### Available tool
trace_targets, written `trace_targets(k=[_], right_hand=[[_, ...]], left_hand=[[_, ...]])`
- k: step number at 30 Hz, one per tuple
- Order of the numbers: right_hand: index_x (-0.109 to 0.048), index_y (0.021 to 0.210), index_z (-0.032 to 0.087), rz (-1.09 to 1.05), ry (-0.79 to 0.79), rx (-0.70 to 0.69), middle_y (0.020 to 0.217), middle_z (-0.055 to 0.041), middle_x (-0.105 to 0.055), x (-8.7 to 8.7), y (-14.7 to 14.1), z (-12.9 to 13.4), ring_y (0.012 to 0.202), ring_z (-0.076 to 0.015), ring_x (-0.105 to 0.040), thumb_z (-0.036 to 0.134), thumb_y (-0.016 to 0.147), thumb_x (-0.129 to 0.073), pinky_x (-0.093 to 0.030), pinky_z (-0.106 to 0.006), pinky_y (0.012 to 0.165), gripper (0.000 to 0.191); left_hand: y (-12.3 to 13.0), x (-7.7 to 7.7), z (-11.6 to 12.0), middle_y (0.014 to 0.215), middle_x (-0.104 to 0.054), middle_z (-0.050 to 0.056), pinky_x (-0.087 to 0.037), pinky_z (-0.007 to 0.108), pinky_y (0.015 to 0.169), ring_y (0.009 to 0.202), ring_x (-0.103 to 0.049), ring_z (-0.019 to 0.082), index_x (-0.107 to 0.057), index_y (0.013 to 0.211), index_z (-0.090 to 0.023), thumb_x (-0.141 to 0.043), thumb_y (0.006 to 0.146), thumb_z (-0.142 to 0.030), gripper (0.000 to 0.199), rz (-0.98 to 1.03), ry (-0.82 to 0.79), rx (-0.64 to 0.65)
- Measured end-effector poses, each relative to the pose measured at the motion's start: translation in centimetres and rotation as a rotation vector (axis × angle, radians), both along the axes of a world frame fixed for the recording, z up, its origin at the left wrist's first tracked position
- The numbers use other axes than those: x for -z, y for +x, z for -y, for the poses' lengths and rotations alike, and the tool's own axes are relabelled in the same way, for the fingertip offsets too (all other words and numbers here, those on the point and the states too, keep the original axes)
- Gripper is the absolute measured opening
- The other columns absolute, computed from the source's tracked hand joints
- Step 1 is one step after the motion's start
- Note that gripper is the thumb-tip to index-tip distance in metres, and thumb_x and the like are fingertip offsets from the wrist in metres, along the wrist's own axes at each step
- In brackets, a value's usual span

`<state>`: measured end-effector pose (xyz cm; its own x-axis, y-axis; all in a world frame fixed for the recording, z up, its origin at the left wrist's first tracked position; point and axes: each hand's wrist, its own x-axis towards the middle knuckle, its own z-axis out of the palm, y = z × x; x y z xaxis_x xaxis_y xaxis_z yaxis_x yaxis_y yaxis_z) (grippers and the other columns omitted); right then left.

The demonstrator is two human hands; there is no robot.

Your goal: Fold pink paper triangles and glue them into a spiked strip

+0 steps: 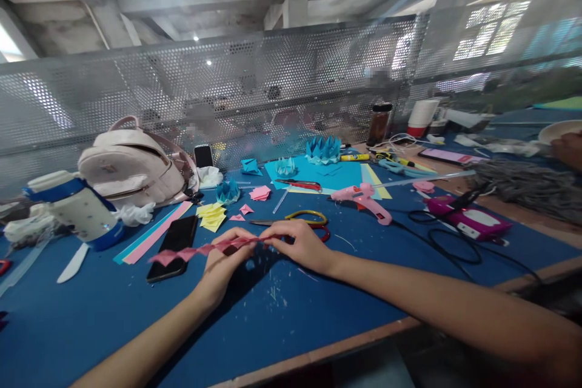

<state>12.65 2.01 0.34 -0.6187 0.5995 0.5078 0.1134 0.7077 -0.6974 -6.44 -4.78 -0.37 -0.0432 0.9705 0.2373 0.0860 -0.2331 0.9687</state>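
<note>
A pink chain of folded paper pieces stretches leftward from my fingers, above the blue table. My left hand is closed around it near its right end. The fingertips of my right hand pinch that right end, touching my left fingers. Just behind my right hand lie scissors with yellow and red handles. Beyond the hands are two small folded pink pieces, a stack of pink paper and a pile of yellow paper. A black phone lies under the chain's left part.
A pink glue gun rests to the right, its cord running to a magenta power box. Blue paper flowers stand at the back. Leftward are a tumbler and a backpack. A perforated metal screen borders the table.
</note>
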Motion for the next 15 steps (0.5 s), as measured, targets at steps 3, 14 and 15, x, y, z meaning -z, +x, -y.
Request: trace_targets(k=[3, 14, 15], right_hand=[[-0.073, 0.087, 0.018, -0.002, -0.003, 0.026, 0.083, -0.0025, -0.073, -0.01, -0.06, 0.11, 0.074, -0.0154, -0.065, 0.026, 0.087, -0.065, -0.043, -0.023, 0.067, 0.011], [-0.065, 0.076, 0.017, 0.007, -0.061, 0.077, 0.075, -0.0017, -0.067, -0.41, -0.14, 0.5, 0.07, -0.0153, -0.059, 0.022, 0.084, -0.065, -0.039, -0.024, 0.063, 0.01], [-0.066, 0.076, 0.017, 0.002, -0.08, 0.079, 0.075, -0.002, -0.068, -0.36, -0.14, 0.39, 0.07, -0.0157, -0.059, 0.024, 0.084, -0.066, -0.04, -0.024, 0.063, 0.011]], left_hand=[[-0.05, 0.1, -0.14, 0.072, -0.064, 0.001, -0.042, 0.024, 0.063, 0.067, -0.054, 0.015, -0.068, 0.078, -0.017, -0.074, 0.079, -0.034, 0.019, 0.014, -0.004, 0.006], [0.13, 0.11, 0.01, 0.066, -0.062, -0.001, -0.043, 0.024, 0.065, 0.065, -0.055, 0.014, -0.07, 0.073, -0.016, -0.079, 0.074, -0.034, 0.02, 0.087, -0.047, -0.03], [0.14, 0.17, -0.08, 0.064, -0.062, -0.001, -0.043, 0.023, 0.064, 0.064, -0.055, 0.014, -0.07, 0.07, -0.015, -0.079, 0.074, -0.034, 0.021, 0.11, -0.052, -0.035]])
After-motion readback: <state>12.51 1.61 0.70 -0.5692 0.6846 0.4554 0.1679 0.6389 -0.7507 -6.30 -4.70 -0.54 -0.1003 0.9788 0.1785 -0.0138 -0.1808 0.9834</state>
